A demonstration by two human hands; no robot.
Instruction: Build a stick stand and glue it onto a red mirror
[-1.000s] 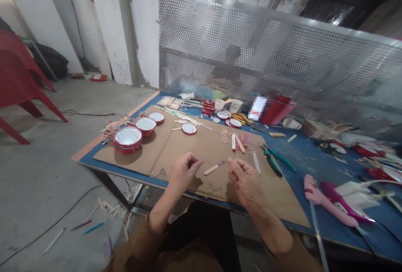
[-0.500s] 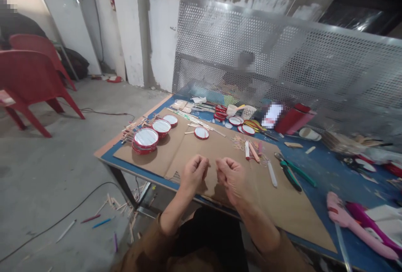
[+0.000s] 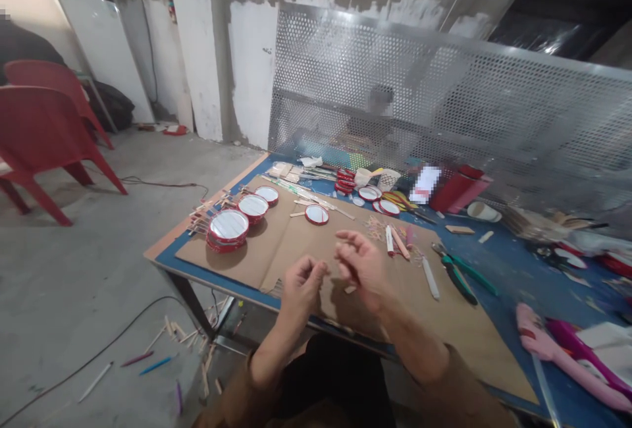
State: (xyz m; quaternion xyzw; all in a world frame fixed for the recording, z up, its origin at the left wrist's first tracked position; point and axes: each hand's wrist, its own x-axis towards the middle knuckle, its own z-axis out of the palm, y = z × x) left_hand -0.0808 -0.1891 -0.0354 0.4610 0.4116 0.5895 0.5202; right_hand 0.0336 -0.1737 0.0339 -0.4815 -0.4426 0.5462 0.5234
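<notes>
My left hand (image 3: pixel 302 284) is closed in a pinch above the front of the cardboard sheet (image 3: pixel 276 250). Whatever lies between its thumb and forefinger is too small to make out. Close beside it on the right, my right hand (image 3: pixel 364 268) is raised with its fingers loosely bent and apart, and nothing shows in them. A small pale piece (image 3: pixel 349 290) lies just under the right hand. Beyond both hands rests a single small red-rimmed drum (image 3: pixel 316 214) with a white face. Stacked red-rimmed drums (image 3: pixel 228 226) with wooden sticks stand to the left.
Right of my hands lie markers (image 3: pixel 401 242), a pale tube-like stick (image 3: pixel 430 278), green-handled pliers (image 3: pixel 459 276) and a pink glue gun (image 3: pixel 538 336). A perforated metal panel (image 3: pixel 336 59) backs the blue table. Red chairs (image 3: pixel 39 132) and a person in dark clothing (image 3: pixel 29 43) are at left.
My right hand has lifted slightly and its fingers have spread from a closed pinch. My left hand stays pinched, slightly lower. The small pale piece beneath the right hand now shows.
</notes>
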